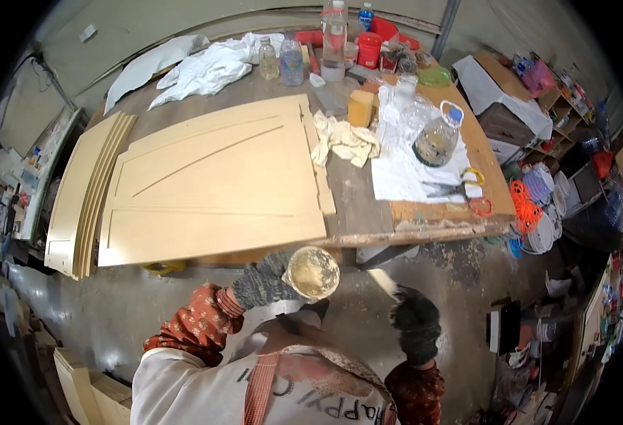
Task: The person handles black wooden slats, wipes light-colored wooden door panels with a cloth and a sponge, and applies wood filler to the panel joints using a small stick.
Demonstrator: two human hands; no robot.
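Observation:
My left hand (263,280), in a dark grey knitted glove, grips a round tub (313,273) just off the table's front edge. Beige paste coats the inside of the tub, whose open mouth faces up. To the right, my gloved right hand (415,327) is closed around a putty knife (382,282); its pale blade points up and left toward the tub, apart from it. Fingers hide the handle, and some blur covers this hand. Beyond the tub, a large cream panel (219,188) with grooves lies flat on the table. Left of it rests a stack of similar panels (88,195).
On the table (357,195) are a crumpled cloth (345,138), a yellow sponge (360,108), a large bottle (439,136) on white sheeting, and scissors (476,191). Bottles and red tubs (369,51) line the back. Orange cord (524,204) and buckets stand at right.

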